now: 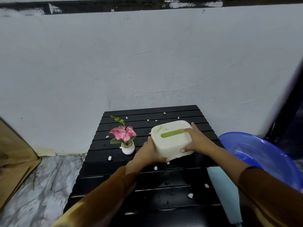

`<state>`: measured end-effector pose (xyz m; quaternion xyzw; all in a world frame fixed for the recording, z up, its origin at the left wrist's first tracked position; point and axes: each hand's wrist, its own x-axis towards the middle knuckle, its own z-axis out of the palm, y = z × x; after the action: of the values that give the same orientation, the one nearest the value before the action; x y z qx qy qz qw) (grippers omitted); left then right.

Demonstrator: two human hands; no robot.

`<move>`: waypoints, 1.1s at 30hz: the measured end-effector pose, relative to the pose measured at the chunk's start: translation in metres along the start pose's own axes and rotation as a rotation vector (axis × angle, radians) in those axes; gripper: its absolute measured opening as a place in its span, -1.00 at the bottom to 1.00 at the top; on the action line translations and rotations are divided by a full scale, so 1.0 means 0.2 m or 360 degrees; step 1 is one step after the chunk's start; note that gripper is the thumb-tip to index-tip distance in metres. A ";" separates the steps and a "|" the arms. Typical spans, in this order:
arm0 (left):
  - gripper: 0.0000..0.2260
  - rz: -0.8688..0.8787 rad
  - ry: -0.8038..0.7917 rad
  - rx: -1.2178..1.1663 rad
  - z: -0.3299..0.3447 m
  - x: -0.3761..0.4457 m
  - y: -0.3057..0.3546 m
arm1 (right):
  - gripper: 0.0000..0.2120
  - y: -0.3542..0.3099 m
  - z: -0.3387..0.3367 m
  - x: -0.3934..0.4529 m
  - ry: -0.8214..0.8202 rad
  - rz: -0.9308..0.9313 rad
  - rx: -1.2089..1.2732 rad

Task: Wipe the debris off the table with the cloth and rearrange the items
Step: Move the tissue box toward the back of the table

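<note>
Cream box (pixel 172 140) sits mid-table (pixel 147 185), gripped by left hand (pixel 150 152) and right hand (pixel 196 138) — lifted carelessly, it could topple the flower pot (pixel 127 148) beside it; cloth (pixel 224 194) waits at the right edge.

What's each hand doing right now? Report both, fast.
Left hand: gripping the near-left corner of the cream tissue box.
Right hand: gripping the box's right side, fingers curled round it.

Table (pixel 124 171): black, slatted. Box (pixel 172 141): cream, green slot. Flower (pixel 124 133): pink, green leaves, white pot (pixel 128 149). Debris (pixel 109 158): white. Cloth (pixel 224 190): pale blue. Basin (pixel 262 154): blue. Sleeves (pixel 105 199): brown.
</note>
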<state>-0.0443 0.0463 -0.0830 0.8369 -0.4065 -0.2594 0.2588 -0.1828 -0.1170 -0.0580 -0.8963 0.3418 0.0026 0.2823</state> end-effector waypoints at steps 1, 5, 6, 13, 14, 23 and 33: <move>0.01 0.0003 0.0008 -0.0052 0.01 0.00 0.00 | -0.09 0.01 0.01 0.00 0.0030 0.0005 0.0027; 0.18 -0.0001 0.0096 -0.0279 0.06 0.04 0.00 | -0.12 0.03 0.04 0.01 0.0097 0.0033 0.0106; 0.21 0.0013 0.0142 -0.0311 0.08 0.05 -0.01 | -0.13 0.04 0.05 0.00 0.0114 0.0022 0.0129; 0.24 0.0063 0.0268 -0.0490 0.14 0.10 -0.03 | -0.14 0.09 0.09 -0.01 0.0244 -0.0098 0.0296; 0.24 0.0068 0.0281 -0.0513 0.16 0.10 -0.03 | -0.12 0.10 0.09 -0.01 0.0258 -0.0090 0.0318; 0.05 0.0154 0.0469 -0.0659 0.19 0.15 -0.01 | -0.11 0.13 0.03 0.08 0.0275 -0.0130 0.0308; 0.04 0.0179 0.0621 -0.0678 0.05 0.52 0.13 | -0.14 0.14 -0.20 0.48 0.0346 -0.0231 0.0309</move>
<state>-0.0078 -0.0547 -0.0970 0.7739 -0.3311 -0.1584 0.5161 -0.1330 -0.2127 -0.0577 -0.8822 0.3034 -0.1480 0.3283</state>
